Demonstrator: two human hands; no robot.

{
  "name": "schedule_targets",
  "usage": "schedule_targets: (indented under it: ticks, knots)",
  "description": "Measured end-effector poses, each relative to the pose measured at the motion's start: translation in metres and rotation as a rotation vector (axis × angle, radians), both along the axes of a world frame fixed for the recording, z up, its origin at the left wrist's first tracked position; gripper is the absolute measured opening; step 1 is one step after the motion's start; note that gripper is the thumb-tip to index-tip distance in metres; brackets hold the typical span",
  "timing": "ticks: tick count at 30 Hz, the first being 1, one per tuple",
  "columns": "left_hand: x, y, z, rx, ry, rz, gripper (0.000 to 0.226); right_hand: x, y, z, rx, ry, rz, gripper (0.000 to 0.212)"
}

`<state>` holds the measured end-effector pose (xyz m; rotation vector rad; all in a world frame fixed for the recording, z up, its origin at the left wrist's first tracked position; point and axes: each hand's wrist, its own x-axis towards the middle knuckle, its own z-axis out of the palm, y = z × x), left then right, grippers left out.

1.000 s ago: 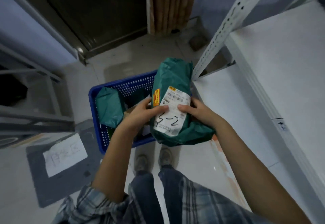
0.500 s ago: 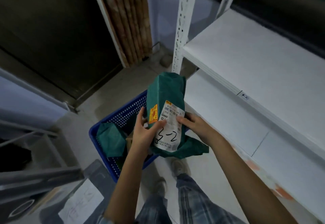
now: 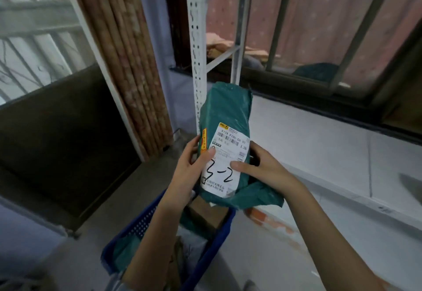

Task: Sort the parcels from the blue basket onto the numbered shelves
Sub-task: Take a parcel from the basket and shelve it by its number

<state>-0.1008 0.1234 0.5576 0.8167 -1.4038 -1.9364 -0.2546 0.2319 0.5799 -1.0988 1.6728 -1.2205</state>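
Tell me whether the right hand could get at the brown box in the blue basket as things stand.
Probably not right away. The right hand grips the green parcel together with the left hand, and that parcel hangs right above the brown box in the blue basket. It would need to let go first.

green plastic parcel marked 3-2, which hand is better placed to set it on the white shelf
Right, probably. The right hand grips the green plastic parcel on the side nearest the white shelf board; the left hand holds the far side, above the blue plastic basket.
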Motion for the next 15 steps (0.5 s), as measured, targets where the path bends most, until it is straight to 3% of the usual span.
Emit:
schedule_targets:
  ticks: [3,6,10,15]
  knots:
    - [-0.019,0.001,0.038,-0.094,0.040,-0.100,0.072,-0.014,0.017,0.044,-0.066,0.060,-0.048,0.057]
    - [-0.039,0.005,0.082,-0.251,0.075,-0.169,0.051,-0.028,0.034,0.088,-0.149,0.135,-0.101,0.049]
    - [-0.067,0.011,0.133,-0.388,0.141,-0.231,0.072,-0.047,0.053,0.135,-0.241,0.263,-0.191,0.064]
    - [-0.104,0.016,0.180,-0.493,0.192,-0.305,0.074,-0.072,0.071,0.180,-0.328,0.358,-0.289,0.065]
